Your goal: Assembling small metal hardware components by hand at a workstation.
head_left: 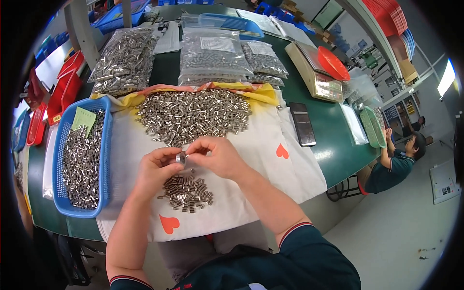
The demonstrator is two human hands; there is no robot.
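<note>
My left hand [157,169] pinches a small round metal piece [181,158], ring-like with a dark centre, between thumb and fingers. Close against its right side, my right hand [218,157] has thumb and forefinger closed on a small shiny metal part [187,155], mostly hidden by the fingertips. Just beyond both hands spreads a large heap of short metal cylinders [193,113]. A smaller pile of the same cylinders [187,194] lies on the white cloth [270,193] below my hands, nearer my body.
At the left stands a blue basket [105,159] of cylinders with a green slip. Bags of metal parts [123,60] and clear bags [212,55] line the back. A dark phone-like case [302,124], a scale [314,72] and a red dish [333,64] lie right. Another person [394,166] sits far right.
</note>
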